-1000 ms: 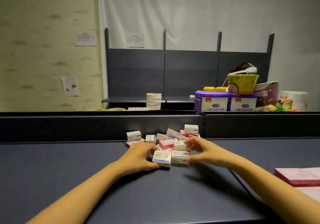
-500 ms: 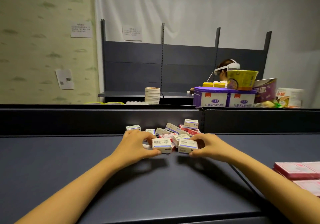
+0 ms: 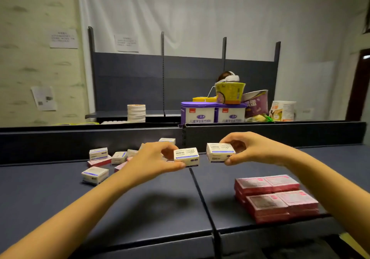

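White card w/ a purple-blue band along the lower edge: that's both small boxes in hand, head view. The left box point(image 3: 186, 157) shows its top w/ dark printed characters & a paperclip drawing, plus a front face carrying the band. The left hand point(image 3: 152, 158) pinches it at its left end, thumb under, fingers point(image 3: 169, 148) curled over the top. The right box point(image 3: 219, 152) has the same print and sits slightly tilted. The right hand point(image 3: 246, 148) clamps it from its right end, thumb below, fingers curled above. The two boxes are near each other, not touching, both held up off the dark blue-grey surface point(image 3: 140, 208), approx. over the seam between its two panels; shadows lie beneath. Behind the left hand a loose pile point(image 3: 118, 157) of similar white boxes & a few pink ones lies by the back rail, w/ one stray white box point(image 3: 95, 175) apart at the front. Pink packs point(image 3: 276, 196) sit stacked in a block on the right panel.
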Motion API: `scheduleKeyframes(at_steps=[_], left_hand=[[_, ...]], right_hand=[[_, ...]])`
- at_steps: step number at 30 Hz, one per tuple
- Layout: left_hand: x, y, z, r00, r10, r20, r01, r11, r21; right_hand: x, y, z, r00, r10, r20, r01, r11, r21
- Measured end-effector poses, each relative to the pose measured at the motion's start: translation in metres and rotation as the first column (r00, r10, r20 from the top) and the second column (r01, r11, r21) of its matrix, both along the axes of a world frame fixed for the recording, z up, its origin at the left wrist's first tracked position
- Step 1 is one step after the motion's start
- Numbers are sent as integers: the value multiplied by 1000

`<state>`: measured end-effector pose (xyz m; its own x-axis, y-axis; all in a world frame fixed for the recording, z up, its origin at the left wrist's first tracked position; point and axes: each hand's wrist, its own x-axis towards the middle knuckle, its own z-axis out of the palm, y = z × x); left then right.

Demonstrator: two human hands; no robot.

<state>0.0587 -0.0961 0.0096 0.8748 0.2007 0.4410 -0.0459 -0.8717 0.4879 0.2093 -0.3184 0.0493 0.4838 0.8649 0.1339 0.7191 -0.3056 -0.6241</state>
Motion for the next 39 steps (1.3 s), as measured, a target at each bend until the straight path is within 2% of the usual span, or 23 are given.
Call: scheduleKeyframes(at_steps=[10,17,25,28,39], left_hand=[[84,-186,11,1000,8,12,-6,992,-125],[159,-291,-1,992,-55,-115,43,994,-105],[227,-323,-43,975,-16,-223,-2,997,-80],[237,-320,-58,966,-15,-257,-15,993,-114],[251,-332,-69,978,-34,-207,-4,983,-184]], right_hand=[[104,-177,-7,997,15,-70,-12,999,40],[168,-272,-25,992,-19,-125,22,999,23],[213,-317,-51,978,-53,-201,59,998,20],[224,-321,-62,979,-69,-192,72,997,8],[246,-311,-89,983,-89,-159,83,996,-43]])
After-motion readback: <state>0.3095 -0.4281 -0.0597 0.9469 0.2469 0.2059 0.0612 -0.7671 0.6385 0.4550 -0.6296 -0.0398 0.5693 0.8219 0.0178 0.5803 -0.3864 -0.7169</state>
